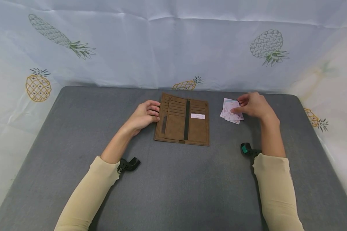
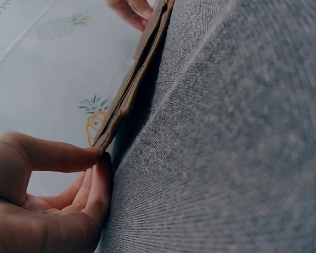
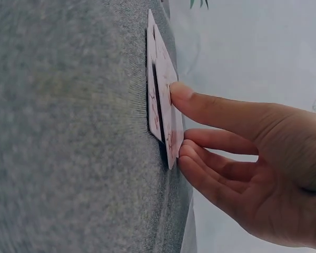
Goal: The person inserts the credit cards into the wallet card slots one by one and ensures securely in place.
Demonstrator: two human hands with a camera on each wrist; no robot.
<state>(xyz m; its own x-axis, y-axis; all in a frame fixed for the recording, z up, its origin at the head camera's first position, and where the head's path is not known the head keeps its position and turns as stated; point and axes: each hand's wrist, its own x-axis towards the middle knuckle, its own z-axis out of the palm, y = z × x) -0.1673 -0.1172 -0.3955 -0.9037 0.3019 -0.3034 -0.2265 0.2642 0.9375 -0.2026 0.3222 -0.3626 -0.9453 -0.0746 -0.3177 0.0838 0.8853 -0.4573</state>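
Observation:
A brown wallet [image 1: 174, 128] lies spread open on the grey table, card slots facing up and a dark strip down its middle. One pink card [image 1: 198, 116] shows in a slot on its right half. My left hand [image 1: 143, 117] pinches the wallet's left edge between thumb and fingers, lifting it slightly in the left wrist view. To the right of the wallet, several pinkish printed cards [image 1: 227, 113] lie loosely overlapped. My right hand [image 1: 255, 106] has its thumb on the top card [image 3: 169, 105] and its fingertips at that card's edge; the card tilts up from those under it.
The grey table [image 1: 173, 186] ends at a back edge against a white cloth [image 1: 162, 48] printed with pineapples. Black wrist devices [image 1: 128, 164] sit at both sleeve cuffs, close over the tabletop.

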